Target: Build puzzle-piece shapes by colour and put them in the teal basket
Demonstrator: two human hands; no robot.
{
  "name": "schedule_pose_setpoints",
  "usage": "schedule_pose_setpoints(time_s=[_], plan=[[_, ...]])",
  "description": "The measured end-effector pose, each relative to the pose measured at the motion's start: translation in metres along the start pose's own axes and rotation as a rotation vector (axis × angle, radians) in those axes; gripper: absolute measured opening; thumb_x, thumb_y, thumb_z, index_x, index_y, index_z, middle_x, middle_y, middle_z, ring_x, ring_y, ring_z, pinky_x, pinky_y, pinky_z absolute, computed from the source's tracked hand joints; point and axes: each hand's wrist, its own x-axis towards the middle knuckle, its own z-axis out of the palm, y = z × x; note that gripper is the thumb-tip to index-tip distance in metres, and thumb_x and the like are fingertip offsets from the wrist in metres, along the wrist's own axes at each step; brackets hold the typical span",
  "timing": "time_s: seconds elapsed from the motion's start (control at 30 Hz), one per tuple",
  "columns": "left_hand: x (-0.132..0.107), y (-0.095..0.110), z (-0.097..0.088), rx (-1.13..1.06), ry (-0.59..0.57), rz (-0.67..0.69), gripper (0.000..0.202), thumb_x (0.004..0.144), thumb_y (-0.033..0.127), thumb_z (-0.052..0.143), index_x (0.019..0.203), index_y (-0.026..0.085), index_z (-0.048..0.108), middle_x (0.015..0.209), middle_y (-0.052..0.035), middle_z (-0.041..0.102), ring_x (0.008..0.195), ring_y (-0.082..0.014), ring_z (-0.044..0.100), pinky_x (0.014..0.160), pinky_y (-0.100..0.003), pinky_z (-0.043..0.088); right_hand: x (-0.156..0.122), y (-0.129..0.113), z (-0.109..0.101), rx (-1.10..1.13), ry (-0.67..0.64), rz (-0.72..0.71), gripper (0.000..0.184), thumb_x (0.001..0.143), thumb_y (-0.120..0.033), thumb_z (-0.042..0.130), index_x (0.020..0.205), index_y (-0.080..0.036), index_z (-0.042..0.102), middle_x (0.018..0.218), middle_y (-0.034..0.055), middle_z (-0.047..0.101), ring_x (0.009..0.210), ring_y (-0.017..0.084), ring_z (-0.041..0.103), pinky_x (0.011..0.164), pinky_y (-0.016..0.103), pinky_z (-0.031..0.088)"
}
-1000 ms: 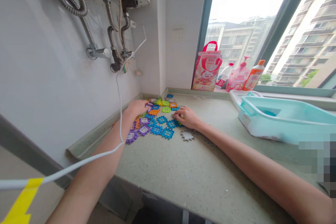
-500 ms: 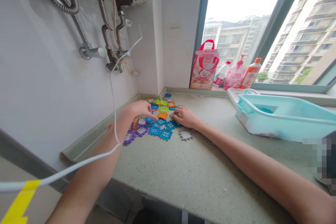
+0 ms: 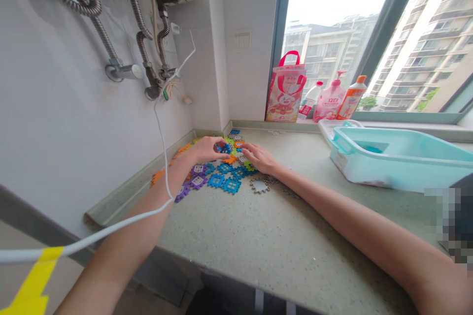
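Note:
A pile of flat plastic interlocking tiles with toothed edges lies in the counter's back corner. My left hand [image 3: 209, 149] is closed over the pile, with a blue interlocking tile [image 3: 224, 148] between thumb and fingers. Facing it from the right, my right hand [image 3: 259, 158] rests low over the tiles, fingers stretched out and palm down. Its fingertips are close to an orange tile [image 3: 239, 143], and a green tile [image 3: 249, 166] is partly under the hand. Nearer to me lie blue tiles [image 3: 232, 185], purple tiles [image 3: 198, 181] and a grey toothed frame [image 3: 260, 186].
A white cable [image 3: 162, 152] with yellow tape hangs across my left forearm. On the right stands a turquoise plastic bin [image 3: 399, 170]. A pink bag [image 3: 286, 93] and several bottles [image 3: 330, 101] line the windowsill. Metal hoses [image 3: 105, 34] run down the left wall.
My left hand has moved slightly right and closed on a blue tile. My right hand's fingers have straightened and shifted a little farther back over the pile. The view has shifted slightly.

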Motion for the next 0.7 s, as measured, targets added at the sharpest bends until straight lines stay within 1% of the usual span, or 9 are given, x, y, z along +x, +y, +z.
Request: schedule_pose_setpoints(time_s=[0.07,0.13,0.2,0.27,0.37,0.47,0.57,0.63,0.7], plan=[[0.000,-0.001,-0.002,-0.037,0.009,0.018,0.064,0.079,0.065,0.075,0.127,0.023,0.072,0.111,-0.0060,0.079,0.091,-0.0216,0.073,0.082,-0.031,0.055,0.001,0.003,-0.002,0.066,0.051,0.043,0.048,0.112,-0.047,0.030,0.138,-0.024,0.063,0.135,0.0102,0.069,0.127,0.025,0.062,0.110,0.042,0.045],[-0.001,-0.009,-0.007,0.057,-0.018,-0.019,0.060,0.080,0.061,0.074,0.127,0.024,0.072,0.114,-0.0059,0.078,0.096,-0.0234,0.073,0.086,-0.032,0.055,0.002,0.006,-0.003,0.095,0.073,0.069,0.051,0.112,-0.048,0.027,0.139,-0.024,0.063,0.136,0.0101,0.069,0.127,0.025,0.062,0.111,0.042,0.045],[-0.003,-0.018,-0.012,0.231,-0.079,-0.096,0.058,0.077,0.059,0.075,0.125,0.026,0.074,0.121,-0.0072,0.077,0.107,-0.0280,0.071,0.093,-0.035,0.054,0.002,0.007,-0.003,0.077,0.037,0.036,0.049,0.109,-0.050,0.037,0.141,-0.024,0.063,0.138,0.0107,0.068,0.127,0.026,0.062,0.111,0.042,0.045],[-0.004,-0.026,-0.012,0.393,-0.110,-0.167,0.062,0.074,0.058,0.075,0.128,0.026,0.074,0.128,-0.0102,0.073,0.117,-0.0333,0.067,0.099,-0.039,0.052,0.001,0.008,-0.001,0.023,-0.039,-0.054,0.041,0.103,-0.045,0.052,0.134,-0.024,0.069,0.137,0.0103,0.069,0.126,0.027,0.062,0.112,0.043,0.044],[0.000,-0.032,0.003,0.506,0.001,-0.205,0.059,0.087,0.050,0.063,0.139,0.023,0.067,0.138,-0.0139,0.067,0.127,-0.0351,0.062,0.106,-0.043,0.049,0.002,0.009,0.002,-0.035,-0.088,-0.124,0.027,0.093,-0.023,0.060,0.112,-0.024,0.079,0.127,0.0079,0.073,0.123,0.026,0.064,0.112,0.039,0.044],[0.007,-0.035,0.024,0.478,0.098,-0.245,0.056,0.100,0.041,0.044,0.151,0.023,0.055,0.155,-0.0135,0.055,0.138,-0.0327,0.054,0.112,-0.047,0.044,0.005,0.012,0.005,-0.024,-0.058,-0.033,0.038,0.083,-0.005,0.055,0.107,-0.023,0.080,0.121,0.0062,0.075,0.114,0.023,0.068,0.104,0.034,0.048],[0.011,-0.040,0.037,0.409,0.017,-0.274,0.057,0.106,0.049,0.035,0.159,0.031,0.045,0.168,-0.0093,0.039,0.146,-0.0327,0.046,0.115,-0.050,0.040,0.007,0.013,0.004,-0.003,-0.088,0.046,0.045,0.079,0.002,0.051,0.103,-0.022,0.081,0.113,0.0047,0.078,0.105,0.022,0.070,0.096,0.031,0.051],[0.011,-0.043,0.039,0.386,-0.037,-0.261,0.055,0.106,0.052,0.034,0.157,0.034,0.047,0.167,-0.0070,0.040,0.145,-0.0321,0.047,0.115,-0.050,0.041,0.007,0.012,0.003,0.006,-0.099,0.058,0.046,0.079,0.003,0.050,0.100,-0.023,0.082,0.108,0.0039,0.079,0.101,0.021,0.071,0.093,0.029,0.051],[0.011,-0.044,0.038,0.394,-0.030,-0.254,0.054,0.105,0.052,0.036,0.153,0.032,0.053,0.161,-0.0088,0.048,0.141,-0.0321,0.052,0.113,-0.047,0.043,0.007,0.011,0.002,0.011,-0.097,0.061,0.045,0.079,0.002,0.050,0.098,-0.023,0.082,0.106,0.0034,0.080,0.100,0.021,0.071,0.091,0.028,0.051]])
